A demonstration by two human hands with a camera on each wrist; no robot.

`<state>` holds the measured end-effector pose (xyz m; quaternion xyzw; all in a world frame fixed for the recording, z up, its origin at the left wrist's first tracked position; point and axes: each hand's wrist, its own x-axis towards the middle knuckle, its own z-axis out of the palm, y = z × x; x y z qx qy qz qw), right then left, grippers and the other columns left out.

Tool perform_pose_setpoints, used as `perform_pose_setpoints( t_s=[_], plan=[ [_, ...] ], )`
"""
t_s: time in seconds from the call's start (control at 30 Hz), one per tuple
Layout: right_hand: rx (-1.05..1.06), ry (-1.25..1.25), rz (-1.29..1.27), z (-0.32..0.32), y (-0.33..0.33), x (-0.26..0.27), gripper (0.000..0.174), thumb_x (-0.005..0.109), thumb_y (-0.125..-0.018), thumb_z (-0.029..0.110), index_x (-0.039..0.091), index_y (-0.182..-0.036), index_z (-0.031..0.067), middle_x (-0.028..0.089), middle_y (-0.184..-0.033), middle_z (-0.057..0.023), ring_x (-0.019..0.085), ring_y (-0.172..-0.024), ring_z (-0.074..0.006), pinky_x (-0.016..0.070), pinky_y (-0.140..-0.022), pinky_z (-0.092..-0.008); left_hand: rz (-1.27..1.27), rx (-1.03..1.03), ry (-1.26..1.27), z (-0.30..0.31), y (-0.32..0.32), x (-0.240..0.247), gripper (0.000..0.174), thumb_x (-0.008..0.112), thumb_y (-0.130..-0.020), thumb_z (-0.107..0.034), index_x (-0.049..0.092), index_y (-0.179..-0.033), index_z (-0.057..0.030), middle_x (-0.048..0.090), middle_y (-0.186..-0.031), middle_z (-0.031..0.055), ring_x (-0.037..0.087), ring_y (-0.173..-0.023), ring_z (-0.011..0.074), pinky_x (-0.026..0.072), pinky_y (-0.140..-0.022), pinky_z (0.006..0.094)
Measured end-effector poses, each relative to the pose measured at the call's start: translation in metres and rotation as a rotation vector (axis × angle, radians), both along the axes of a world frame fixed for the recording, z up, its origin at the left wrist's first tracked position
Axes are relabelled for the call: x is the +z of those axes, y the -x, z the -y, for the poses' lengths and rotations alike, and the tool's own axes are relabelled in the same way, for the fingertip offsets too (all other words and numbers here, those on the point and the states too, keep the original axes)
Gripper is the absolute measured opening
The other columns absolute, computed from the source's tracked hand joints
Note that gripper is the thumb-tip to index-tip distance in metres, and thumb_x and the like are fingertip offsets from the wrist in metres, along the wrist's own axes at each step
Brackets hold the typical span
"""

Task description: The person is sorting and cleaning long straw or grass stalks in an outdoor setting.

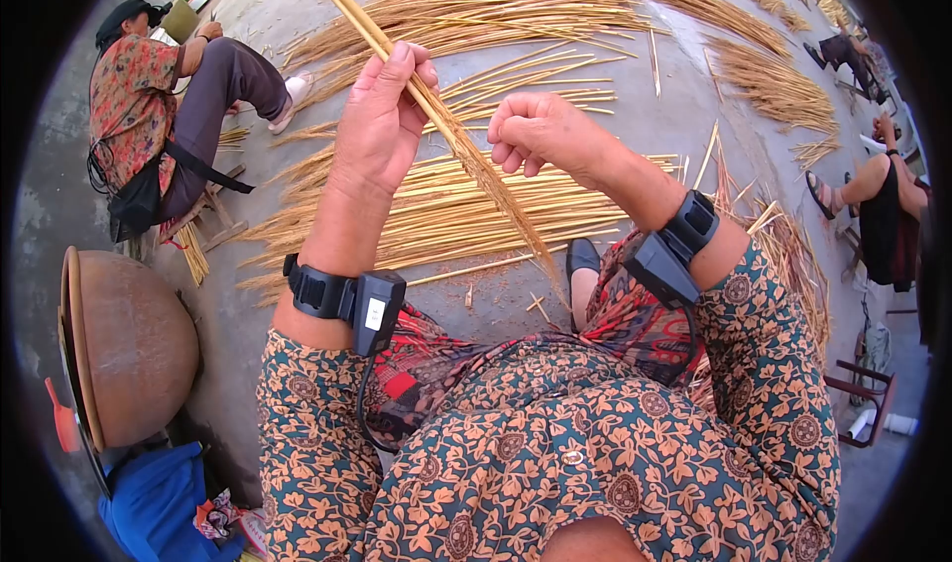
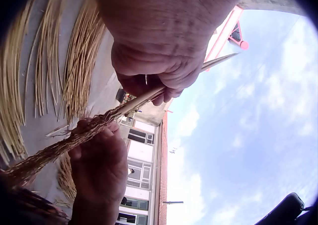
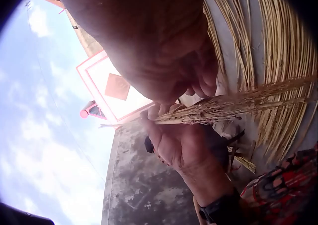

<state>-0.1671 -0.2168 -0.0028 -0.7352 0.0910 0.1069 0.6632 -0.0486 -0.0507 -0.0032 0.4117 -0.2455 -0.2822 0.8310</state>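
My left hand point(image 1: 382, 116) grips a few sorghum stalks point(image 1: 347, 12) between thumb and fingers. The stalks slant across the front of me, with their brushy seed heads point(image 1: 486, 177) pointing down toward my lap. Close beside those heads is my right hand point(image 1: 555, 138), its fingers curled and nothing visible in them. In the left wrist view, the right hand point(image 2: 102, 168) overlaps the brushy part point(image 2: 74, 139). From the right wrist, curled fingers point(image 3: 203, 83) show just above the seed heads point(image 3: 213, 111), and the left hand point(image 3: 181, 143) holds the stalks beyond.
Long rows of stalks point(image 1: 526, 205) lie on the concrete floor ahead, with more bundles point(image 1: 496, 12) behind. A large clay pot point(image 1: 134, 349) stands at the left near a blue cloth point(image 1: 164, 503). One person point(image 1: 149, 116) sits at the left; others sit at the far right.
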Motion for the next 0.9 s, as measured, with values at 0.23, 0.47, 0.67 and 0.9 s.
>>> perform_pose_setpoints(
  t_s=[0.23,0.47,0.67,0.9],
  plan=[
    [-0.037,-0.086,0.295,0.004,-0.003,0.006,0.029,0.062,-0.087,0.023,0.061,-0.109,0.0037,0.064,-0.095,-0.0034,0.058,-0.091,-0.0110,0.0442,-0.077,-0.0231,-0.020,0.033,-0.073,0.001,0.004,0.003,0.018,0.057,-0.092,-0.023,0.058,-0.097,-0.0057,0.060,-0.081,0.0025,0.058,-0.076,0.0115,0.0497,-0.067,0.0261],
    [0.060,-0.113,0.262,-0.002,-0.007,-0.001,0.024,0.067,-0.085,0.020,0.065,-0.101,0.0031,0.063,-0.086,-0.0007,0.056,-0.081,-0.0085,0.0445,-0.074,-0.0228,-0.031,-0.002,-0.069,0.007,0.007,0.002,0.017,0.056,-0.092,-0.022,0.058,-0.097,-0.0055,0.060,-0.081,0.0024,0.058,-0.076,0.0115,0.0503,-0.067,0.0268],
    [0.027,-0.069,0.284,-0.002,-0.003,0.007,0.019,0.063,-0.084,0.017,0.064,-0.095,0.0024,0.063,-0.081,-0.0013,0.057,-0.074,-0.0081,0.0460,-0.067,-0.0219,-0.008,-0.013,-0.048,0.005,0.007,0.003,0.018,0.056,-0.092,-0.023,0.056,-0.097,-0.0051,0.059,-0.081,0.0041,0.057,-0.075,0.0158,0.0504,-0.068,0.0276],
    [-0.047,-0.086,0.204,-0.002,-0.007,0.005,0.014,0.055,-0.084,0.017,0.059,-0.090,0.0044,0.062,-0.078,-0.0013,0.058,-0.071,-0.0084,0.0476,-0.060,-0.0206,0.012,-0.010,-0.056,0.009,0.010,0.006,0.018,0.055,-0.093,-0.022,0.056,-0.097,-0.0046,0.059,-0.082,0.0040,0.057,-0.077,0.0151,0.0497,-0.069,0.0269]
  ],
)
